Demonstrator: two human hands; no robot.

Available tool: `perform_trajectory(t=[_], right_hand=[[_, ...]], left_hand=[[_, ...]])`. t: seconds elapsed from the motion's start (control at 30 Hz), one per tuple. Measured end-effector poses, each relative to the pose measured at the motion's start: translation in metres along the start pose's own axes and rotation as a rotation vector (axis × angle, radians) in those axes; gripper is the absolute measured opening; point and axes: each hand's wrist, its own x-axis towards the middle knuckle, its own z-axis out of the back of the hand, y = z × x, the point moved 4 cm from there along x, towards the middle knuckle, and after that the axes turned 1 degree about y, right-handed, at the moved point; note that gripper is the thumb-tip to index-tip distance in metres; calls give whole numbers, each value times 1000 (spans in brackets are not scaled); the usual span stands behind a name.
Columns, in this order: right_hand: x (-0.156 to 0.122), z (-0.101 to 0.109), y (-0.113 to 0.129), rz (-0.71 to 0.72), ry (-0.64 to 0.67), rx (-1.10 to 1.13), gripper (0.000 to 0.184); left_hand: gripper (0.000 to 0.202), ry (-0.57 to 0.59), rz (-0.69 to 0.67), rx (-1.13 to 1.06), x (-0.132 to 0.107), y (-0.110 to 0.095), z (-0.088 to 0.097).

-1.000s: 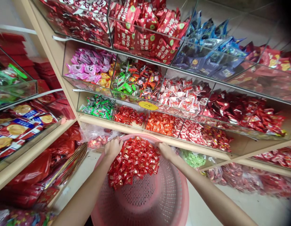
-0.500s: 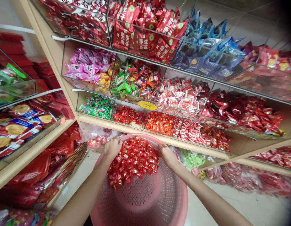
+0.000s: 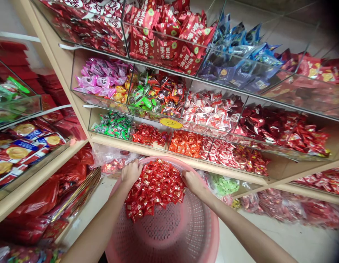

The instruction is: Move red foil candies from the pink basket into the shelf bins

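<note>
A large pink plastic basket (image 3: 210, 226) with perforated walls stands in front of the shelves. Red-wrapped candies (image 3: 158, 184) are heaped against its far side, and part of its bottom shows bare. My left hand (image 3: 131, 171) is closed around the far rim, left of the candy heap. To the right of the heap, my right hand (image 3: 194, 182) is curled over the same rim. The fingertips of both hands are partly hidden behind the rim.
Wooden shelves with clear bins (image 3: 268, 151) of wrapped candies rise just beyond the basket. A yellow price tag (image 3: 171, 123) is on one bin. Bagged candies (image 3: 281, 208) lie on the floor under the shelf. Red packages (image 3: 43, 197) are stacked at the left.
My right hand's fingers have curled more tightly over the rim. The basket and my left hand stay in nearly the same place, and the view has shifted very slightly.
</note>
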Motion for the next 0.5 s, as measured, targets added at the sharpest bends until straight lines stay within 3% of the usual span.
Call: perform_trajectory(t=[0.5], right_hand=[[3,12,12,-19,13,-84,29]], left_hand=[[45,-8,14,-4,-2,0,2]])
